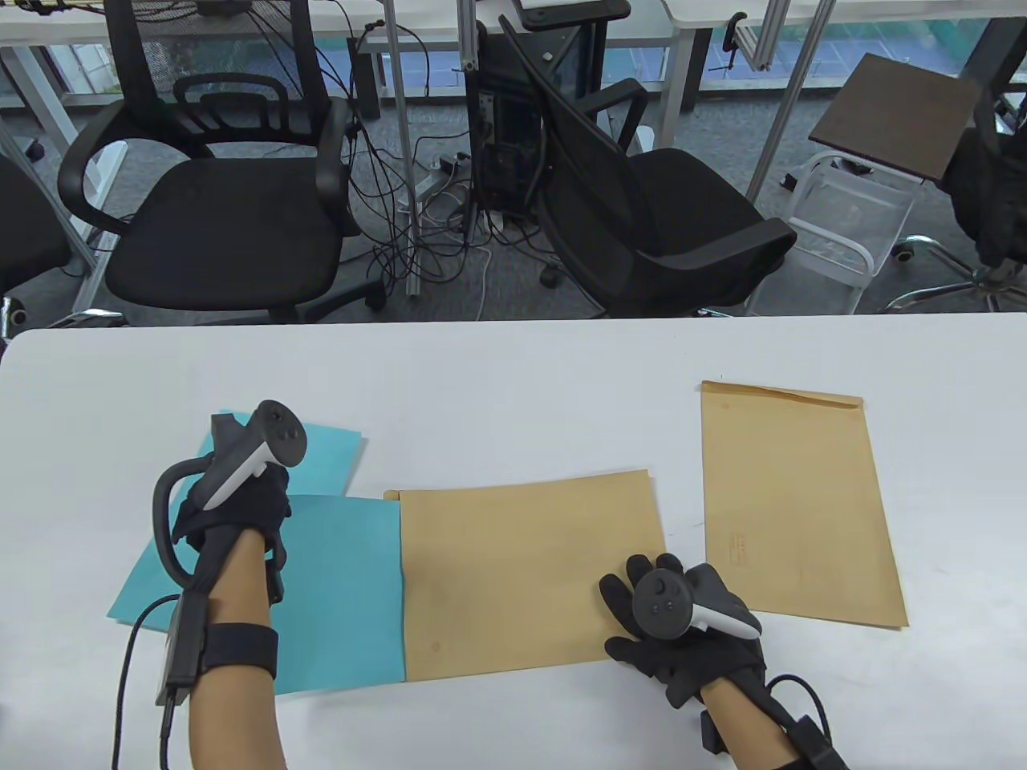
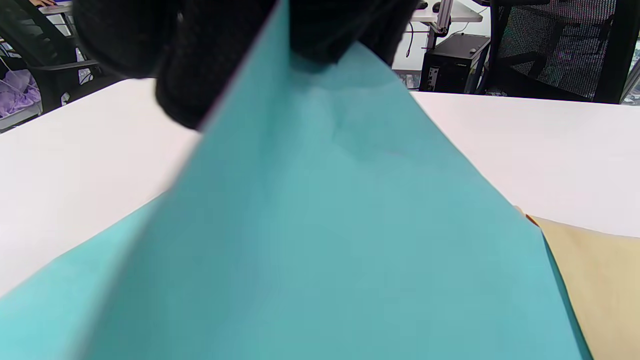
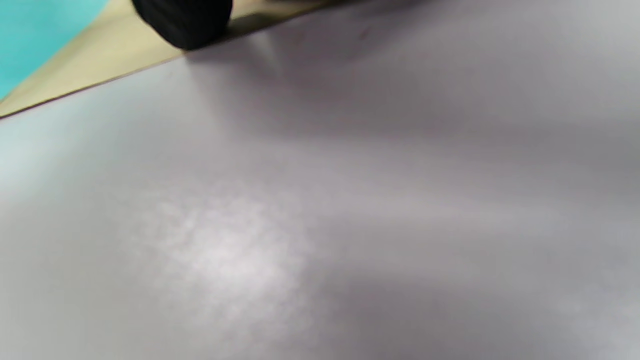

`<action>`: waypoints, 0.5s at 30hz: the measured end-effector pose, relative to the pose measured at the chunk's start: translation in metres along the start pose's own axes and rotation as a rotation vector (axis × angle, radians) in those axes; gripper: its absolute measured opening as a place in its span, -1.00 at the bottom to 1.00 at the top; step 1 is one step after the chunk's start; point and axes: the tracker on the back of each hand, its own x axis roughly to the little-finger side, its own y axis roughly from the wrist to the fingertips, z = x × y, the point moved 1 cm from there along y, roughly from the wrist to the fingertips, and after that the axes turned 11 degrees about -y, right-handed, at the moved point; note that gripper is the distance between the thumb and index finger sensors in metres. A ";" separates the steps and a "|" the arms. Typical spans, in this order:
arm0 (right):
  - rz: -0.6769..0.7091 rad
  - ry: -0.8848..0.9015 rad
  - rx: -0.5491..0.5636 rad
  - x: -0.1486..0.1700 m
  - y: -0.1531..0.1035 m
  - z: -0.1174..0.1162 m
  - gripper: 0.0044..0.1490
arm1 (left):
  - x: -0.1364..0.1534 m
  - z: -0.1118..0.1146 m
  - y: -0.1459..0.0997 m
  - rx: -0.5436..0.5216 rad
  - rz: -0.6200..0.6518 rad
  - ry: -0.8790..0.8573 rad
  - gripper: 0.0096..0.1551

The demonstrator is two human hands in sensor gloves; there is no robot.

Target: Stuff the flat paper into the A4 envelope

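Observation:
A tan A4 envelope (image 1: 529,577) lies crosswise in the middle of the white table (image 1: 513,377). A teal paper sheet (image 1: 345,593) sticks out of its left end, partly inside. My left hand (image 1: 233,505) grips the sheet's far left part; in the left wrist view the gloved fingers (image 2: 200,60) pinch the teal sheet (image 2: 320,225) from both sides. My right hand (image 1: 674,618) rests flat with fingers spread on the envelope's near right corner. In the right wrist view one fingertip (image 3: 182,20) presses the envelope's edge (image 3: 100,55).
A second teal sheet (image 1: 321,461) lies under and behind my left hand. A second tan envelope (image 1: 794,505) lies lengthwise at the right. Black office chairs (image 1: 225,208) and cables stand beyond the table's far edge.

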 end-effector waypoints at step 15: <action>0.000 0.009 0.002 0.000 0.001 0.000 -0.04 | -0.016 0.018 0.017 0.020 0.045 0.012 -0.56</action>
